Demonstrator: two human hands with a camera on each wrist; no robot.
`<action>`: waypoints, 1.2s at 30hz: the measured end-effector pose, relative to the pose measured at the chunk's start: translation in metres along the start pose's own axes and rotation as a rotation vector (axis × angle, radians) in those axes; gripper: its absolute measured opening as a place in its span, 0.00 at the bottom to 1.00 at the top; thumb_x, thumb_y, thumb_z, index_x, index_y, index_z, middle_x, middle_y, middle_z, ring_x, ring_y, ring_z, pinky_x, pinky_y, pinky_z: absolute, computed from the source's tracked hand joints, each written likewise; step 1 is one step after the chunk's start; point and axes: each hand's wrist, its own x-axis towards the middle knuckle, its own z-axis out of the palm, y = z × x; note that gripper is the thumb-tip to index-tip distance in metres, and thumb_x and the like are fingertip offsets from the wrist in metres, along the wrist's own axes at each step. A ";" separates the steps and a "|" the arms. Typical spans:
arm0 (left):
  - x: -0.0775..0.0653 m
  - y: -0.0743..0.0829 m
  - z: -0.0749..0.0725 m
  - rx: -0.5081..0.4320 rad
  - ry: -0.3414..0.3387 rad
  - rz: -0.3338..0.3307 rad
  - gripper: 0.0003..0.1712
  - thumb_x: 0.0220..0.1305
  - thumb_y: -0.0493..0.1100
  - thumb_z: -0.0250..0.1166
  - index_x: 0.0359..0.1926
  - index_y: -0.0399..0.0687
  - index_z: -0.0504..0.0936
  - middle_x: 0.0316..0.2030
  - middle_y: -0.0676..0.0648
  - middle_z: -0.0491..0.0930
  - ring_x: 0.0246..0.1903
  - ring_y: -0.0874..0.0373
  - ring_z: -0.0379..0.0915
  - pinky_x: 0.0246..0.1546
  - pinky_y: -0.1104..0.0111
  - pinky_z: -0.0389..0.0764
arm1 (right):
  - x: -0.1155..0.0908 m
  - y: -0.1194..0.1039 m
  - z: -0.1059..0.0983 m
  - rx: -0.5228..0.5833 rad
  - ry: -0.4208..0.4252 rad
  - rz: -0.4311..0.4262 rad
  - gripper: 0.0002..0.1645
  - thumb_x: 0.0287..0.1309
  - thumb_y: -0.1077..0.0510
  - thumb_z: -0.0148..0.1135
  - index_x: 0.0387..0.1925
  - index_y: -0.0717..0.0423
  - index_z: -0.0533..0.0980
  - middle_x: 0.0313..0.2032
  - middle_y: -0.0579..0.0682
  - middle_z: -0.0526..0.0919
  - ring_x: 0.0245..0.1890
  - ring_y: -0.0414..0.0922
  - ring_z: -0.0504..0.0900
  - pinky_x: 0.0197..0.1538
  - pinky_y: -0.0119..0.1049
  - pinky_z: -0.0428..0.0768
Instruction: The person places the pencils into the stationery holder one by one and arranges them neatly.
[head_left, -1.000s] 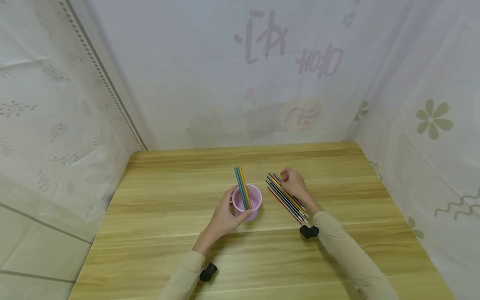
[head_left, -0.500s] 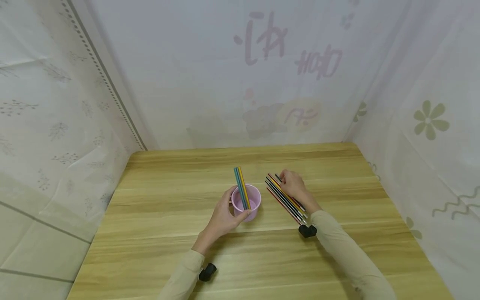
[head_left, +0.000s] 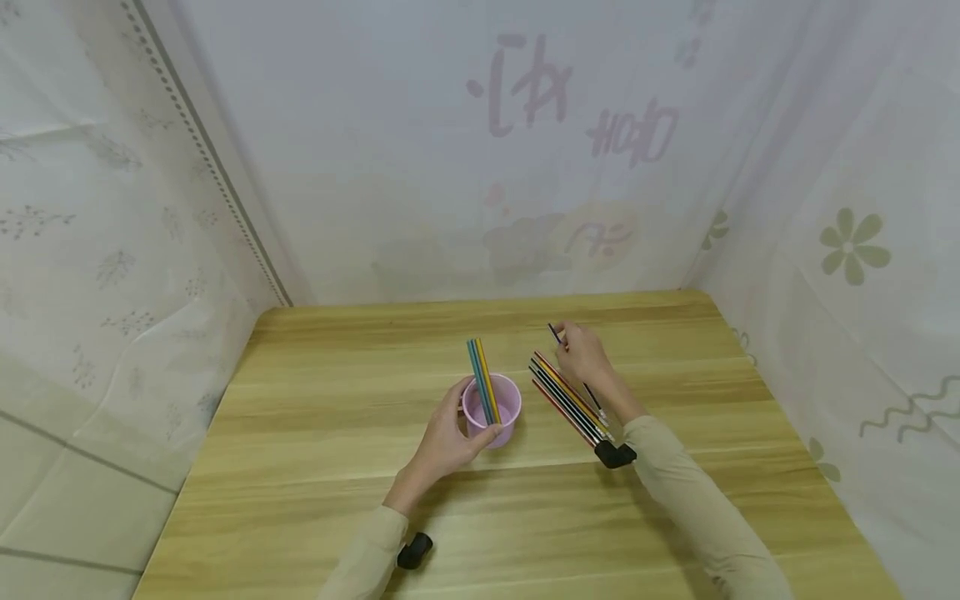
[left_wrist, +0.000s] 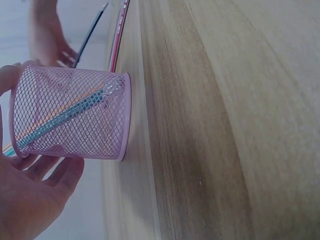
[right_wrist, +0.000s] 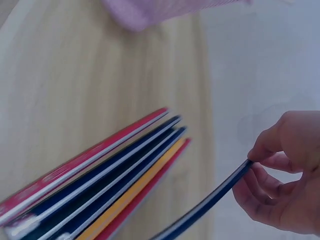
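Note:
A pink mesh pencil cup [left_wrist: 75, 112] stands on the table, and my left hand [head_left: 446, 433] grips it around its side. Several teal and yellow pencils [head_left: 484, 379] lean inside the cup, their upper ends above the rim. To the right of the cup, my right hand [head_left: 585, 357] pinches a dark blue pencil [right_wrist: 205, 205] between thumb and fingers near one end. That pencil is raised above the tabletop. Beside it, several striped pencils [right_wrist: 110, 175] in red, dark blue and yellow lie side by side on the wood.
The wood-grain table [head_left: 315, 400] reaches back to a pale printed curtain [head_left: 375, 167]. Patterned curtains also hang on the left and right sides. A black wrist device [head_left: 615, 454] on the right arm covers the near ends of some loose pencils.
The right hand has drawn a dark blue pencil out of the loose pile and lifted it slightly, up and away. The left hand keeps holding the cup in the same place.

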 end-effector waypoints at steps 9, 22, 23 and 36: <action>-0.001 -0.003 0.000 -0.019 0.011 0.006 0.51 0.55 0.50 0.77 0.74 0.43 0.61 0.63 0.41 0.74 0.58 0.41 0.76 0.56 0.52 0.83 | 0.004 -0.036 -0.016 0.140 0.060 -0.033 0.21 0.60 0.67 0.54 0.56 0.66 0.75 0.39 0.60 0.83 0.38 0.54 0.84 0.44 0.47 0.84; 0.003 -0.002 0.000 -0.030 0.004 0.016 0.51 0.55 0.48 0.78 0.74 0.42 0.61 0.62 0.39 0.74 0.58 0.40 0.76 0.56 0.49 0.83 | 0.002 -0.087 -0.038 0.371 0.198 -0.103 0.20 0.60 0.66 0.58 0.55 0.62 0.74 0.40 0.58 0.83 0.36 0.50 0.84 0.37 0.39 0.84; 0.003 -0.002 0.000 -0.030 0.002 0.015 0.52 0.55 0.49 0.78 0.74 0.42 0.61 0.62 0.39 0.74 0.58 0.39 0.76 0.56 0.49 0.83 | 0.002 -0.091 -0.040 0.388 0.204 -0.103 0.20 0.60 0.66 0.58 0.55 0.61 0.74 0.40 0.57 0.82 0.36 0.50 0.83 0.37 0.38 0.85; 0.000 -0.002 -0.002 -0.044 -0.011 0.004 0.52 0.56 0.49 0.77 0.75 0.42 0.60 0.62 0.38 0.74 0.59 0.41 0.76 0.56 0.53 0.84 | 0.002 -0.119 -0.037 0.480 0.305 -0.182 0.19 0.58 0.69 0.60 0.52 0.63 0.74 0.39 0.57 0.82 0.36 0.49 0.83 0.33 0.30 0.85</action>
